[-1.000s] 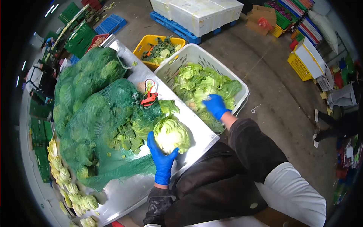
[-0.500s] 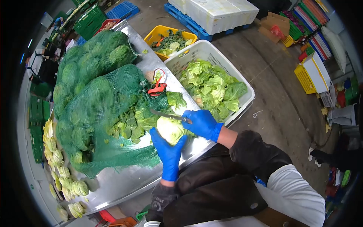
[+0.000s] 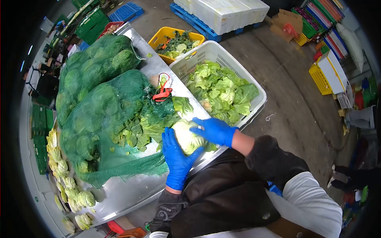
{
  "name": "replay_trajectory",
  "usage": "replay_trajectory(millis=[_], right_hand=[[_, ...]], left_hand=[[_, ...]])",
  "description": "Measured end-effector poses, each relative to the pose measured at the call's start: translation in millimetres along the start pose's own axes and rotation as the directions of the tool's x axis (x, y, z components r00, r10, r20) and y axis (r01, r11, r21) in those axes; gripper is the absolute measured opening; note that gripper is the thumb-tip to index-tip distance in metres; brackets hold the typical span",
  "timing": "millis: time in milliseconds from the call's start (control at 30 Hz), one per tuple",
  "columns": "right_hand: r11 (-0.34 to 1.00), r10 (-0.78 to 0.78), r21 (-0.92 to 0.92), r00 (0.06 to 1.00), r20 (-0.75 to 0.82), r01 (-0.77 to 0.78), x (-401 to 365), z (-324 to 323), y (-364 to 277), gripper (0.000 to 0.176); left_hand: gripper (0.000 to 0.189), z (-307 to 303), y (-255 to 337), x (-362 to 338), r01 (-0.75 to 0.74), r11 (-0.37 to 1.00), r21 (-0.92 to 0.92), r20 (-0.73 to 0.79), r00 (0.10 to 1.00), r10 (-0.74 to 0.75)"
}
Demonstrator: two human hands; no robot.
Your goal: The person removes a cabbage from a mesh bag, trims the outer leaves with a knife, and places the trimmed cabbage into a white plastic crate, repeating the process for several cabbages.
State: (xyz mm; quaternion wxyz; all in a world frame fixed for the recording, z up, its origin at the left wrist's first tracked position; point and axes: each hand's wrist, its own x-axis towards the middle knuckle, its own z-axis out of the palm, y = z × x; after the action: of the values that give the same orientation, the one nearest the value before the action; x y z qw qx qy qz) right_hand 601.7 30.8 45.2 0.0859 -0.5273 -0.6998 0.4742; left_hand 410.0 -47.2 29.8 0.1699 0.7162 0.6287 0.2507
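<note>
Since the knife blade has left view, the right hand (image 3: 218, 132) touches the cabbage (image 3: 186, 137), fingers slightly apart, any pinch indeterminable: apparently a pause in cutting. Left hand (image 3: 177, 160): fingers spread, gripping its left side. Location: centre, above metal surface (image 3: 119, 198), beside green net sack (image 3: 109, 103); crate (image 3: 260, 95), leaf-filled, upper right.

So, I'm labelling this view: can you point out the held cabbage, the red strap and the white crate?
Cabbage (image 3: 185, 137): head view, its pale side.
Red strap (image 3: 162, 95): head view, its lower band.
White crate (image 3: 260, 104): head view, its right rim.
</note>
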Motion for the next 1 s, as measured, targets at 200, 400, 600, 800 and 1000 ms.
replay_trajectory(millis=[200,400,600,800,1000], right_hand=[[1.0,-0.007,-0.014,0.999,-0.045,0.006,-5.4,2.5,7.5,0.067],[0.991,0.026,-0.128,0.997,-0.078,-0.035,-6.3,-4.2,-2.1,0.053],[0.982,-0.009,-0.182,0.964,-0.266,-0.041,17.7,5.0,33.4,0.028],[0.969,0.194,-0.048,0.872,-0.45,-0.241,31.9,-24.1,89.7,0.056],[0.956,-0.249,0.083,0.929,-0.273,0.28,-4.3,10.1,42.3,0.066]], left_hand=[[0.11,-2.8,9.2,-23.3,-0.031,0.999,0.029,-0.028,0.999,0.032],[0.108,-1.5,20.3,-15.8,-0.03,0.999,-0.027,-0.048,0.998,0.029],[0.107,-5.3,10.1,-46.5,-0.046,0.993,-0.111,-0.101,0.994,0.035],[0.109,-4.6,-11.8,-43.2,0.07,0.929,-0.364,-0.003,0.997,-0.077],[0.107,9.3,-1.8,-19.4,0.043,0.982,-0.186,-0.219,0.972,-0.085]])
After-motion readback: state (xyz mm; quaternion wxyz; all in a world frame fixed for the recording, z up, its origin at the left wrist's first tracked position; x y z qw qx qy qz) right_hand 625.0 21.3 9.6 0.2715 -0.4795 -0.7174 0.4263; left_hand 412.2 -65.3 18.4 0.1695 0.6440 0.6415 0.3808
